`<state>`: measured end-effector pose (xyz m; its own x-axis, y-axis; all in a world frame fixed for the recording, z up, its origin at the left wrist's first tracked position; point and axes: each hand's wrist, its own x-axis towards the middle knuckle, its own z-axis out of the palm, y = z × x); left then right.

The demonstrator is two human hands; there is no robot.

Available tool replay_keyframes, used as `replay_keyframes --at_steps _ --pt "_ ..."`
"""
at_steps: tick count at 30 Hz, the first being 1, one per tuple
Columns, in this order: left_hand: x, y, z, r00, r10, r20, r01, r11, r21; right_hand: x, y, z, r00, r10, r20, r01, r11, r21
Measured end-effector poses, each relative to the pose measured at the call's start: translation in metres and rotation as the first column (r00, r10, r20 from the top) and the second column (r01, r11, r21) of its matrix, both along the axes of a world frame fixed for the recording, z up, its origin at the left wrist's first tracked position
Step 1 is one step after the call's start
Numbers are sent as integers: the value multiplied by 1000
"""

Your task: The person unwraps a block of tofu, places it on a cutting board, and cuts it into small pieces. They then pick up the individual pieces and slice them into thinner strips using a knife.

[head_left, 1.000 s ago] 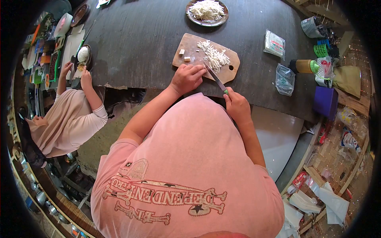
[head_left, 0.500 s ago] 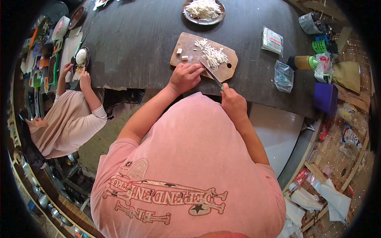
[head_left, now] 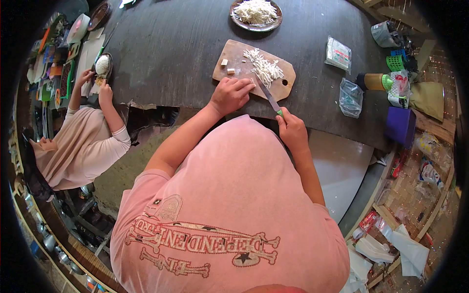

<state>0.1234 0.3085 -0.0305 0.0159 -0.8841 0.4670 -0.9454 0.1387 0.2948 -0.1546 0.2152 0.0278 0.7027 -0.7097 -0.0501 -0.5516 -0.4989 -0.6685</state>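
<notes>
A wooden cutting board [head_left: 233, 52] lies near the table's front edge, with a heap of thin white food strips [head_left: 266, 68] on its right half. Two small white blocks [head_left: 224, 63] sit toward its left. My left hand [head_left: 231, 94] rests at the board's front edge, fingers closed together on a small white food piece [head_left: 252, 81] that they mostly cover. Wrapped round the green handle of a kitchen knife [head_left: 271, 100] is my right hand [head_left: 293, 129]. The blade slants up-left, its tip by the strips and just right of my left fingertips.
Behind the board stands a plate [head_left: 234, 19] piled with white strips. A plastic packet [head_left: 338, 53], a clear bag [head_left: 351, 97] and a green-capped bottle [head_left: 376, 81] are on the right. At left, another person [head_left: 90, 141] has both hands at a plate of rice [head_left: 102, 66].
The knife and my right hand have shifted slightly right and down, away from my left fingers. My left hand keeps its place by the board. The view has shifted a little.
</notes>
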Motion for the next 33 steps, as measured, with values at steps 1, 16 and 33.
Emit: replay_keyframes --at_steps 1,16,33 --pt "0 -1 0 1000 -2 4 2 1000 1 0 0 2 999 1 -34 -1 1000 -11" --pt "1 -1 -1 1000 5 14 -4 1000 -12 -1 7 1 991 55 -126 -64 995 -71" --pt "1 -3 0 1000 -2 11 2 1000 -13 1 10 -6 987 56 -151 -83 979 -183"
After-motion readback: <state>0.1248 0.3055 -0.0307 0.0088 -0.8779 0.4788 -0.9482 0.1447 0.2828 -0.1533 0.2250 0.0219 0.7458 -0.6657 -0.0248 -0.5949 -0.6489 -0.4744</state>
